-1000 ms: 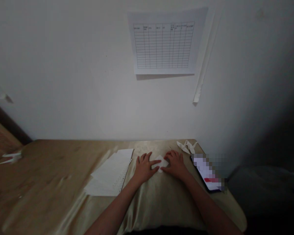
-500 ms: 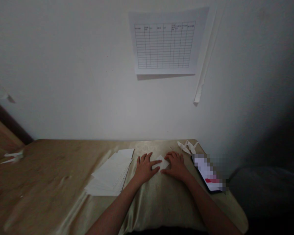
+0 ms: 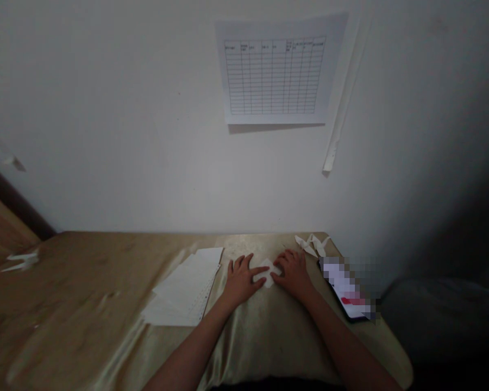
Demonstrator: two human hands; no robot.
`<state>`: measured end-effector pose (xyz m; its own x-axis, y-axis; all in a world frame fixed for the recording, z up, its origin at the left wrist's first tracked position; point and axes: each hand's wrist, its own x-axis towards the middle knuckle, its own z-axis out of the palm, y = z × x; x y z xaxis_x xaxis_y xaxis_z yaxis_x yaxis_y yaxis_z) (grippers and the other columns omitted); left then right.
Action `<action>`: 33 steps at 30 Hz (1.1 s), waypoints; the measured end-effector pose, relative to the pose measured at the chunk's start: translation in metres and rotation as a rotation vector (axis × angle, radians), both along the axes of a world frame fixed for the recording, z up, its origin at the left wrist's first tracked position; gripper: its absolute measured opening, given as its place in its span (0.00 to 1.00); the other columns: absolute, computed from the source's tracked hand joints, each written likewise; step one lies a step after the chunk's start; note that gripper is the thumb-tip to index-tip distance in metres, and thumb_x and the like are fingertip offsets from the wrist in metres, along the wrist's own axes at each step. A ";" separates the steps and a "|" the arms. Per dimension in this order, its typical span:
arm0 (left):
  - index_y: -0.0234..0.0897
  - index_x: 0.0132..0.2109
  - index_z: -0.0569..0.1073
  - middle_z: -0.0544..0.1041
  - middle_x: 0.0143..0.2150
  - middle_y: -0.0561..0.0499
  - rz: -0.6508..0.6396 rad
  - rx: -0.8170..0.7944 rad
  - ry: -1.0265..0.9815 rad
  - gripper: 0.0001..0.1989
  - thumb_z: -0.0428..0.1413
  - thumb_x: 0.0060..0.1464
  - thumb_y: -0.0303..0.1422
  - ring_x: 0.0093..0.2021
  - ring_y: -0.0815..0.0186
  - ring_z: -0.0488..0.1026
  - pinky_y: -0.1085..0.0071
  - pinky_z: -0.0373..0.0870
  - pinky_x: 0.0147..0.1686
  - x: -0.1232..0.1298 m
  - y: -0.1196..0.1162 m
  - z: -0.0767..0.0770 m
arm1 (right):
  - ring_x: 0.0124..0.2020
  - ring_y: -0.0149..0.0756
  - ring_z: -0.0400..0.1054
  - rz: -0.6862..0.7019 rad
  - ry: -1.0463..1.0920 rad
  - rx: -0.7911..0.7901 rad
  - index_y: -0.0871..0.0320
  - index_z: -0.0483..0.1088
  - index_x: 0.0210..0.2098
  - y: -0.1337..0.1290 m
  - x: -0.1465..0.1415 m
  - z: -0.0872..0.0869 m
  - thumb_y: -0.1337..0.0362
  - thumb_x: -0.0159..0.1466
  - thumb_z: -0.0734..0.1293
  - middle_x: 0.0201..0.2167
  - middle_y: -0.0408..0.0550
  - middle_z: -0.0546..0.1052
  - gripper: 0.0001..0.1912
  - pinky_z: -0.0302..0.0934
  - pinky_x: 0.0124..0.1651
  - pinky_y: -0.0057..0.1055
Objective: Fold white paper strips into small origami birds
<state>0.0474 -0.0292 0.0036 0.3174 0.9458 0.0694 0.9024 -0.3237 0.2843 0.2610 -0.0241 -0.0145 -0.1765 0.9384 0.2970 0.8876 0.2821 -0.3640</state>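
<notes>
In the head view, a small piece of folded white paper point(image 3: 268, 275) is held flat on the cloth-covered surface point(image 3: 85, 293) between the two hands. By the left hand point(image 3: 241, 282), the fingers are spread, with index finger and thumb laid apart on the paper's left side. The fingers of the right hand point(image 3: 292, 274) are bent at its right edge; whether the paper is pinched there cannot be told. The piece could be skewed if it were pressed unevenly from the two sides, or slid if the satiny cloth were rucked beneath it. The white folded-paper figures point(image 3: 318, 247) or the smartphone point(image 3: 350, 298) could be nudged if the right hand were swung outward.
</notes>
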 end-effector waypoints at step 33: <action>0.71 0.62 0.76 0.62 0.78 0.55 0.004 -0.001 -0.004 0.20 0.61 0.64 0.49 0.77 0.42 0.55 0.35 0.44 0.74 0.000 0.000 -0.001 | 0.63 0.51 0.62 -0.142 -0.088 -0.004 0.53 0.78 0.47 0.011 -0.004 -0.005 0.57 0.72 0.64 0.54 0.54 0.76 0.12 0.44 0.72 0.56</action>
